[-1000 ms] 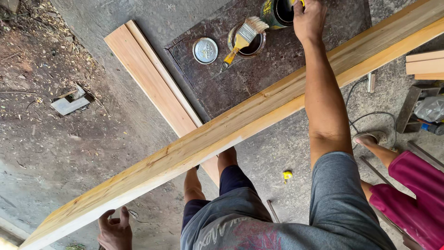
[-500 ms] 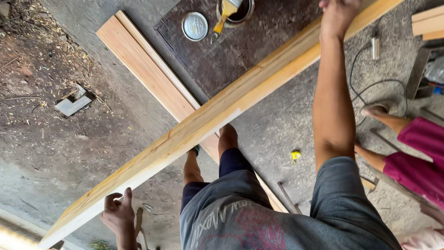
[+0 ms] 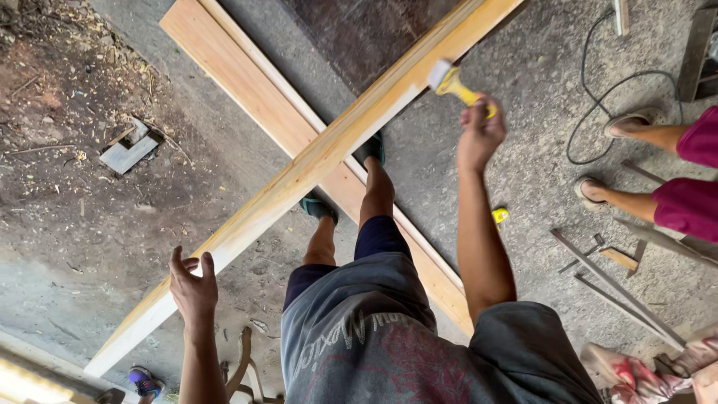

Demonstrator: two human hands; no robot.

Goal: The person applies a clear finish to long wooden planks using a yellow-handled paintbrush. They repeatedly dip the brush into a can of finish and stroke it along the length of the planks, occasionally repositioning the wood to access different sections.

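Note:
A long pale wooden plank (image 3: pixel 314 161) runs diagonally from lower left to upper right in front of me. My right hand (image 3: pixel 480 131) is closed around the yellow handle of a paintbrush (image 3: pixel 452 81), whose bristles touch the plank's edge. Near the plank's lower left stretch, my left hand (image 3: pixel 193 281) is raised with its fingers spread, holding nothing. My legs and feet stand below the plank on the concrete floor.
Two more boards (image 3: pixel 247 82) lie on the floor under the plank. A dark sheet (image 3: pixel 359 34) lies at the top. Another person's legs in sandals (image 3: pixel 636 161) stand at the right, beside a black cable (image 3: pixel 591 90), metal bars (image 3: pixel 613 280) and a small yellow object (image 3: pixel 499 216).
My right hand left the paint cans with the brush and brought it down to the plank. The view tilted, so the cans went out of sight. My left hand rose beside the plank.

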